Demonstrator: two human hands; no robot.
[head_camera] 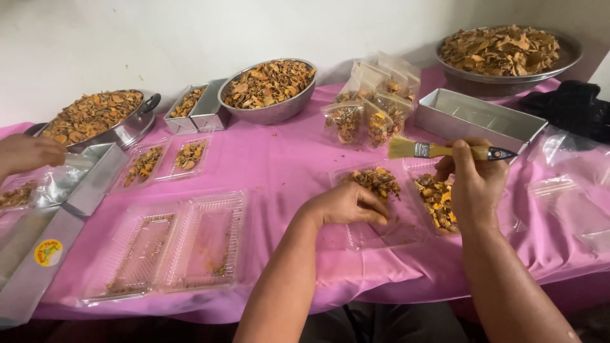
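Observation:
My right hand (473, 184) grips a small paintbrush (438, 150) with a yellow handle, held level, its pale bristles pointing left above an open clear plastic clamshell box (406, 223). The box's two halves hold heaps of dried orange-brown slices (381, 181). My left hand (348, 204) rests on the left half of that box, fingers curled down onto the plastic beside the slices; I cannot tell if it pinches any.
Pink cloth (279, 165) covers the table. Bowls of dried slices (268, 86) stand at the back, with filled bags (372, 108), metal trays (476, 117), an empty clamshell (171, 248) at the front left, and loose bags (572, 190) at the right. Another person's hand (28, 154) is at far left.

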